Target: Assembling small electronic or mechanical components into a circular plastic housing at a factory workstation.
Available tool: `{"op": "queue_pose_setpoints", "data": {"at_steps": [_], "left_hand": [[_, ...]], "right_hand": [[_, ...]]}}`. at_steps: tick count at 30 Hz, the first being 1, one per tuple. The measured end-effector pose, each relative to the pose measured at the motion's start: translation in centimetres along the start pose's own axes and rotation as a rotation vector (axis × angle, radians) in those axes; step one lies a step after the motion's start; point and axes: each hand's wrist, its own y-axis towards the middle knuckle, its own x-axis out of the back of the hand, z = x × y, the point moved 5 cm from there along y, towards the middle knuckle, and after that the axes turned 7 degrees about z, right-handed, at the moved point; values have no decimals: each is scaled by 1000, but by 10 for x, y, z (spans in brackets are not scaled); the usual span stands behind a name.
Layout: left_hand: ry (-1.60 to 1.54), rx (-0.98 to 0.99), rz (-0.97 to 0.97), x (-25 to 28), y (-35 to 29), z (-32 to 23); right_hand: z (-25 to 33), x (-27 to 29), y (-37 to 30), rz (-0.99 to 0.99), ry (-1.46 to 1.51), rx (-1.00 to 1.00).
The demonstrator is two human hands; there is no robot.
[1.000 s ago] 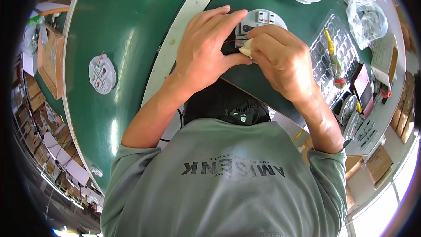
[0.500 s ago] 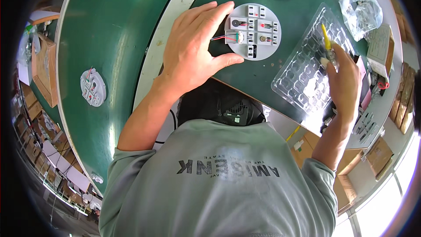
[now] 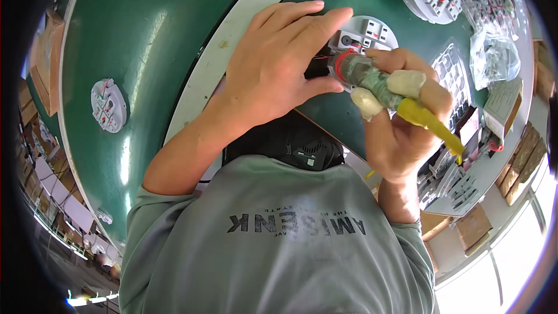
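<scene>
A round light-grey plastic disc lies on the green tabletop, with raised blocks and small parts on it. My left hand spans its left side, thumb and index finger spread along the rim and steadying it. My right hand is closed around a cylindrical tool wrapped in green tape, with a red band near its front and a yellow tail. White covers sit on the thumb and a finger. The tool's front end is over the disc's lower part; its tip and the spot beneath are hidden.
At the far right are another grey disc and a bag of small parts. A clear compartment tray lies behind my right hand, near a box. Further left, another disc rests on a green surface beyond a pale strip.
My right hand has brought the tool leftward from the clear tray to the disc and tilted it over. My left hand stays at the disc's rim, its index finger reaching further round.
</scene>
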Motion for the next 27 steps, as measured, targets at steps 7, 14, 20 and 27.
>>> {"op": "queue_pose_setpoints", "data": {"at_steps": [7,14,20,27], "left_hand": [[-22,-2,-19,-10,1,-2],[2,1,-32,-4,3,4],[3,8,-13,-8,10,11],[15,-26,-32,-9,16,16]], "right_hand": [[-12,10,1,-16,2,-120],[-8,46,-17,-343,95,-78],[-30,25,-14,-278,92,-151],[-35,36,-3,-306,-31,-317]]}}
